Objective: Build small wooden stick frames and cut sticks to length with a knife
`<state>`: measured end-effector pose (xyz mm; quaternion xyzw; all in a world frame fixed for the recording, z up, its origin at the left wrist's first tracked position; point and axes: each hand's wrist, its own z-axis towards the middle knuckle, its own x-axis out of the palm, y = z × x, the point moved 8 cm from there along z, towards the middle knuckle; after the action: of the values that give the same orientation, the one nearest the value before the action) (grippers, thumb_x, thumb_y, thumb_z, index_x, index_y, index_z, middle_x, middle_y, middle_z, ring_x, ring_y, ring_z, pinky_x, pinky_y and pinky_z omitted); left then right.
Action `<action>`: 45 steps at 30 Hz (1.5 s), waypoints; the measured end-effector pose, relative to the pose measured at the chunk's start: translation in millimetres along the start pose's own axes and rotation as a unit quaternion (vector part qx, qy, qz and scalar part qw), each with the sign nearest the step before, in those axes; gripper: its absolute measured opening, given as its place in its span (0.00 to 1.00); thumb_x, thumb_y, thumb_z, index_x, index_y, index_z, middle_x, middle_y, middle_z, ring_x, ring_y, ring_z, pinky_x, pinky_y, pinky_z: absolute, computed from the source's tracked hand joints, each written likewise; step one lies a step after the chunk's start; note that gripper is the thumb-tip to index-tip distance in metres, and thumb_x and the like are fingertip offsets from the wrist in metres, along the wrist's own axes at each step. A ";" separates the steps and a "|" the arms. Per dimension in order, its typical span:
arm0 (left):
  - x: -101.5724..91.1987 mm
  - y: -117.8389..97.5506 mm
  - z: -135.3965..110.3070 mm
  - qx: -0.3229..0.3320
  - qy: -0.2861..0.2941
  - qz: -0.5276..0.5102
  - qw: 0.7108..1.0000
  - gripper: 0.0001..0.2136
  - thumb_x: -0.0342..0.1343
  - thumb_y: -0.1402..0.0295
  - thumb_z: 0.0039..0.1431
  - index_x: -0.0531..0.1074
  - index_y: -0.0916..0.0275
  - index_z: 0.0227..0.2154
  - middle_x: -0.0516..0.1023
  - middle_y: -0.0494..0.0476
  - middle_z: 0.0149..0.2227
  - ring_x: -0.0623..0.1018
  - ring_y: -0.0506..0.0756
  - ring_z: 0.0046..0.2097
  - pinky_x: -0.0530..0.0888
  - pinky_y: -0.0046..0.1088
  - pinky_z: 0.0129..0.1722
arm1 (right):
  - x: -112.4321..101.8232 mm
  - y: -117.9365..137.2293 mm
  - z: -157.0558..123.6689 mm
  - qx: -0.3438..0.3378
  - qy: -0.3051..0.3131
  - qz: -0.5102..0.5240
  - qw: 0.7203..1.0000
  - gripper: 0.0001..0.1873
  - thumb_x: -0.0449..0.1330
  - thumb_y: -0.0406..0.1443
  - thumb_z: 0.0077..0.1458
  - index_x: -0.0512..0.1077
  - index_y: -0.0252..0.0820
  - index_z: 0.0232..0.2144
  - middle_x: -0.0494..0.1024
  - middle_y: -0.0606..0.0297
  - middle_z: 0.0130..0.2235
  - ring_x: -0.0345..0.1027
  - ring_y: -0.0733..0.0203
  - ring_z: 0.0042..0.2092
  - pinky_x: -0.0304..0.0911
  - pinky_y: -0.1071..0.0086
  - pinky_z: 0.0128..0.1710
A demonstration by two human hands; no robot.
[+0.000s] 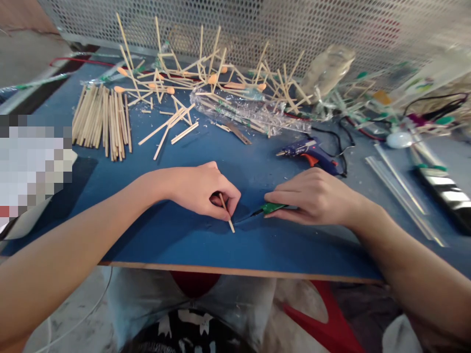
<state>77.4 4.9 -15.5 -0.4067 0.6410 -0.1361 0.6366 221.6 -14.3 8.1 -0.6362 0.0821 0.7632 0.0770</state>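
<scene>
My left hand (211,193) is closed around a short thin wooden stick (227,214), whose lower end points down at the blue tabletop (176,240). From the right, my right hand (312,198) grips a craft knife (275,208) by its green handle. The knife's thin dark blade reaches left, its tip close to the lower end of the stick; whether they touch I cannot tell. Behind my right hand lies a blue glue gun (311,151) with an orange trigger, its nozzle facing left.
A row of wooden sticks (99,120) lies at the left. Joined stick frames (217,73), some with orange tips, stand along the back before a perforated metal screen (239,24). Clear plastic wrapping (253,113) lies mid-back. Clear glue sticks (401,196) rest at the right.
</scene>
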 end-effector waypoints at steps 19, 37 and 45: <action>-0.6 -0.1 -1.0 0.010 -0.003 -0.011 1.000 0.07 0.59 0.58 0.64 0.78 0.53 0.33 0.80 0.44 0.28 0.77 0.49 0.33 0.58 0.34 0.55 | 3.1 -0.9 2.0 0.004 0.006 0.019 1.000 0.11 0.57 0.42 0.70 0.72 0.40 0.41 0.76 0.68 0.28 0.67 0.66 0.26 0.47 0.65 0.27; 0.1 1.1 -0.3 0.013 -0.003 -0.010 1.000 0.06 0.60 0.60 0.63 0.78 0.52 0.32 0.79 0.43 0.26 0.76 0.50 0.32 0.60 0.33 0.54 | -1.6 7.6 6.1 -0.008 0.012 0.001 1.000 0.11 0.56 0.42 0.70 0.71 0.41 0.40 0.73 0.69 0.26 0.64 0.66 0.24 0.45 0.64 0.26; 0.1 1.9 0.1 0.011 -0.002 -0.015 1.000 0.06 0.60 0.60 0.63 0.78 0.52 0.32 0.80 0.42 0.27 0.77 0.48 0.33 0.60 0.32 0.54 | -2.9 8.3 1.9 -0.007 0.022 0.011 1.000 0.10 0.56 0.41 0.70 0.72 0.41 0.40 0.74 0.68 0.27 0.64 0.65 0.25 0.46 0.63 0.27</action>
<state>76.9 6.1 -17.0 -0.4095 0.6318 -0.1524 0.6402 218.5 -22.0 11.5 -0.6524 0.0858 0.7504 0.0624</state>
